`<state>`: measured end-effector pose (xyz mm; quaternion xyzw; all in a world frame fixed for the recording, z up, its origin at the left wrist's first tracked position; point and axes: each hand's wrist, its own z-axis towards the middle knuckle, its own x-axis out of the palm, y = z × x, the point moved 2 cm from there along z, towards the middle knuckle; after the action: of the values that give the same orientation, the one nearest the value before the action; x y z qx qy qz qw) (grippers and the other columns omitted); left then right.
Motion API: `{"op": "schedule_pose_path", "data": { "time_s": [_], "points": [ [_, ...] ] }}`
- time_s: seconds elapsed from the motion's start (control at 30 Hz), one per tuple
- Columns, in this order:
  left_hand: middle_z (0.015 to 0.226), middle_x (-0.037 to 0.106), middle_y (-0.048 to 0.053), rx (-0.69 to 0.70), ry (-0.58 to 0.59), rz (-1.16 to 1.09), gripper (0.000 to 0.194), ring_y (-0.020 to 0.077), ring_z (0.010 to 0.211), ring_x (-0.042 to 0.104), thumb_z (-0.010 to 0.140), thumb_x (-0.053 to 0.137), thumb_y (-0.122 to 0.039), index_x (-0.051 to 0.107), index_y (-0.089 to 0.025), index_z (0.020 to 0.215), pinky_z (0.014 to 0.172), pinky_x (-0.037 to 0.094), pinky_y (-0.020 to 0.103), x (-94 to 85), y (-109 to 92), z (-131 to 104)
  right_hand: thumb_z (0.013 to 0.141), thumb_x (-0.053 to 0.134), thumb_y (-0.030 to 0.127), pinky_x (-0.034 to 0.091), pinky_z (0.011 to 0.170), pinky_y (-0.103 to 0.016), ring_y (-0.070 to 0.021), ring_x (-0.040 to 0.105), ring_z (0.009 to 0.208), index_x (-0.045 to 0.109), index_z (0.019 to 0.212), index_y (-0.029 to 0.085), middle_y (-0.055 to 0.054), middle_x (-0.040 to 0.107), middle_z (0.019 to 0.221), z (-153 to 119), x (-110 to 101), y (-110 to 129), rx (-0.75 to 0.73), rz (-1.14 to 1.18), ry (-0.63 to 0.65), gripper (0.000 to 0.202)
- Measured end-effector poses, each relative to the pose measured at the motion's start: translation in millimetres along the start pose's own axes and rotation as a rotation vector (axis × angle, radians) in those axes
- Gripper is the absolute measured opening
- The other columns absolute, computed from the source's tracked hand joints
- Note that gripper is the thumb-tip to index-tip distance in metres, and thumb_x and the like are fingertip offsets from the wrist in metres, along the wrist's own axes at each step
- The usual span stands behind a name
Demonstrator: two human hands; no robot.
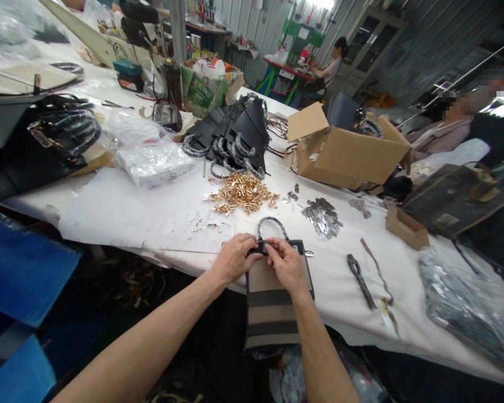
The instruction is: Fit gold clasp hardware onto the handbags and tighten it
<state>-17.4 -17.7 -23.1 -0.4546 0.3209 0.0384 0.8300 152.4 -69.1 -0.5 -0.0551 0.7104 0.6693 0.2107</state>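
A striped grey-and-beige bag panel hangs over the table's front edge, its dark top edge lying on the white cloth. A plastic-wrapped handle loops up from that edge. My left hand grips the panel's top edge at the handle's left base, fingers closed. Close beside it, my right hand is closed in a pinch over the same edge; any small part between its fingertips is hidden. A metal clasp piece sticks out at the panel's right side. Gold-coloured metal fittings lie heaped just beyond the handle.
Flat silver metal plates are piled right of the gold heap. Dark pliers lie at the right. Black bag panels with wrapped handles are stacked behind, near an open cardboard box. Two other people sit farther back.
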Motion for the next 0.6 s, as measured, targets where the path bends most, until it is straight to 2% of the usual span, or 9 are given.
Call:
{"op": "schedule_pose_path", "data": {
  "time_s": [0.17, 0.27, 0.4, 0.47, 0.6],
  "points": [
    [0.112, 0.068, 0.007, -0.016, 0.048, 0.01, 0.035, 0.0249, 0.107, 0.065, 0.081, 0.083, -0.035, 0.063, -0.021, 0.106, 0.094, 0.055, 0.037, -5.7, 1.0, 0.5, 0.092, 0.065, 0.046, 0.043, 0.054, -0.025, -0.0147, 0.055, 0.056, 0.071, 0.101, 0.02, 0.002, 0.061, 0.062, 0.3, -2.5, 1.1, 0.009, -0.028, 0.046, 0.028],
    [0.111, 0.068, 0.006, -0.027, 0.053, -0.011, 0.033, 0.0241, 0.106, 0.066, 0.081, 0.083, -0.037, 0.064, -0.022, 0.103, 0.094, 0.055, 0.036, -6.0, 1.7, 1.7, 0.09, 0.067, 0.045, 0.044, 0.055, -0.026, -0.0155, 0.058, 0.059, 0.075, 0.098, 0.021, 0.0, 0.067, 0.069, -0.2, -1.8, 1.9, -0.006, -0.075, 0.059, 0.026],
    [0.11, 0.068, 0.005, -0.029, 0.046, -0.033, 0.031, 0.0233, 0.105, 0.066, 0.081, 0.083, -0.036, 0.065, -0.022, 0.102, 0.093, 0.054, 0.035, -5.6, 1.6, 2.4, 0.09, 0.067, 0.04, 0.053, 0.073, -0.029, -0.0205, 0.069, 0.082, 0.078, 0.096, 0.023, -0.004, 0.077, 0.093, 1.0, 0.3, 2.3, -0.046, -0.095, 0.078, 0.021],
    [0.11, 0.068, 0.005, -0.031, 0.04, -0.038, 0.031, 0.0234, 0.104, 0.067, 0.081, 0.083, -0.036, 0.066, -0.022, 0.102, 0.093, 0.055, 0.035, -5.7, 1.7, 2.4, 0.09, 0.067, 0.04, 0.054, 0.077, -0.03, -0.0218, 0.07, 0.086, 0.078, 0.095, 0.023, -0.004, 0.077, 0.092, 2.0, 0.3, 2.0, -0.035, -0.078, 0.078, 0.02],
    [0.111, 0.069, 0.006, -0.038, 0.037, -0.045, 0.031, 0.0236, 0.105, 0.067, 0.08, 0.084, -0.035, 0.067, -0.023, 0.102, 0.093, 0.055, 0.035, -6.1, 1.8, 2.2, 0.091, 0.067, 0.042, 0.054, 0.076, -0.032, -0.0228, 0.07, 0.083, 0.078, 0.095, 0.022, -0.004, 0.077, 0.088, 2.6, 0.2, 2.4, -0.011, -0.072, 0.082, 0.022]
  ]
}}
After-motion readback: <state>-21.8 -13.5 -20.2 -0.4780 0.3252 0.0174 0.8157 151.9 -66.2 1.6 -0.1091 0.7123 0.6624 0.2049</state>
